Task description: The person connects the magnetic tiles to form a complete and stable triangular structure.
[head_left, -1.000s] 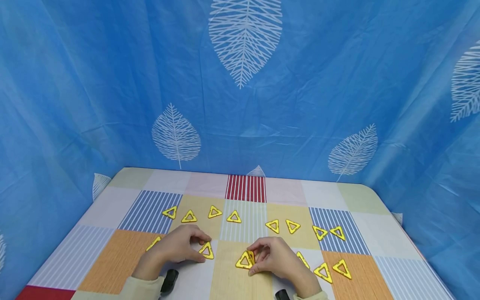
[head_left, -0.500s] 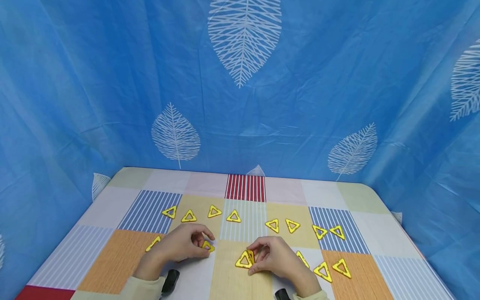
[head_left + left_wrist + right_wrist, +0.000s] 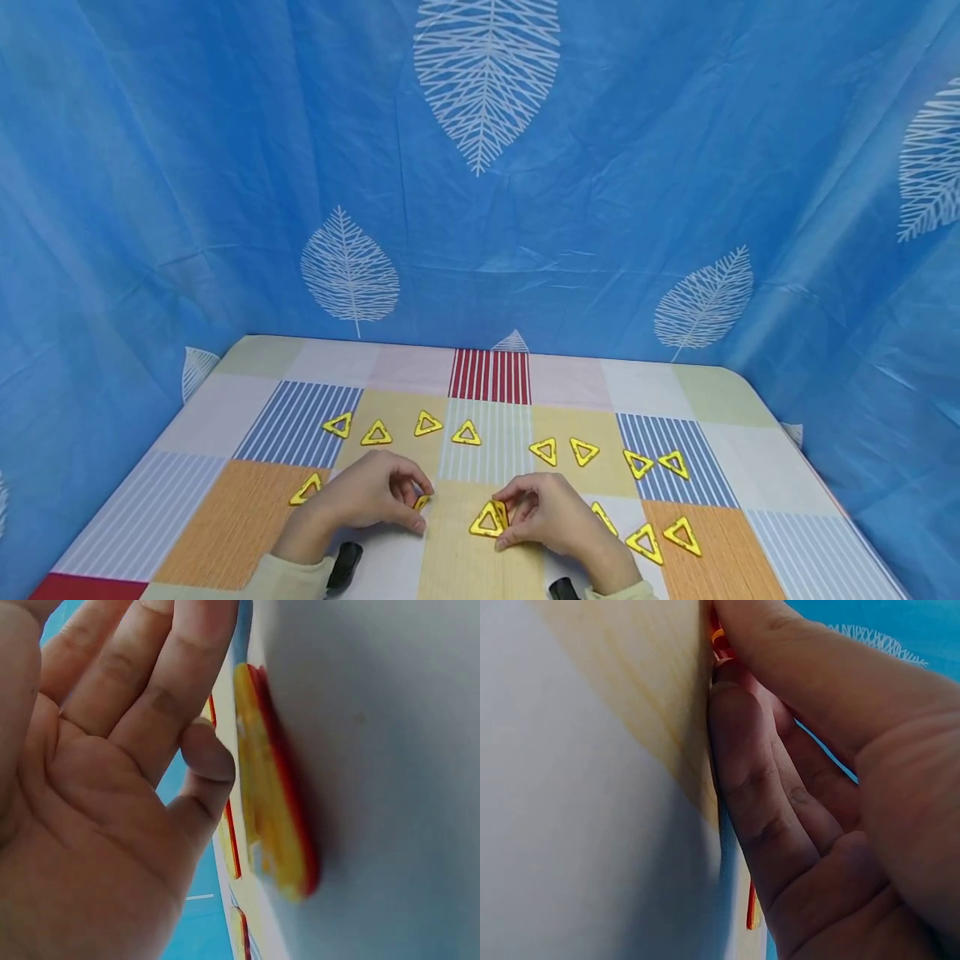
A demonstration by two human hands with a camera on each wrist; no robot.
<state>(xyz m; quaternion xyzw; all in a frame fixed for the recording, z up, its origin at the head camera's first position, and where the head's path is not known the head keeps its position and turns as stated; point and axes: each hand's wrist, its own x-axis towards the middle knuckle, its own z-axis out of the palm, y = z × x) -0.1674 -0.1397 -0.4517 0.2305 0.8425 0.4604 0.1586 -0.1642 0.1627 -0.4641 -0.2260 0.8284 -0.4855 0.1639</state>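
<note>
The small yellow triangle (image 3: 421, 502) under the left hand (image 3: 367, 497) lies on the checked tablecloth (image 3: 225, 517), near the front edge and a little left of the middle, and only one corner of it shows from the head view. One second ago this triangle lay flat and fully visible at the fingertips; half a second ago the fingers were already closing over it, and now they are curled round it, thumb at the near side, so the hand grips it. In the left wrist view the triangle (image 3: 274, 802) lies against the cloth beside the fingers, with its red underside visible. Just to the right, on the pale yellow square, the right hand (image 3: 551, 515) pinches a pair of joined triangles (image 3: 489, 518) at their right edge; one lies flat and the other stands up against the fingers. This hand and its pair have not moved in the last second. In the right wrist view the fingers (image 3: 757, 787) press on the cloth, with a bit of red and yellow at their tips. Farther out, four triangles (image 3: 376, 432) lie in a row on the left, four more (image 3: 585, 451) in a row on the right, one (image 3: 307, 488) lies left of the left hand, and three (image 3: 681, 535) lie right of the right hand. A blue curtain (image 3: 480, 167) with white leaves hangs behind the table.
</note>
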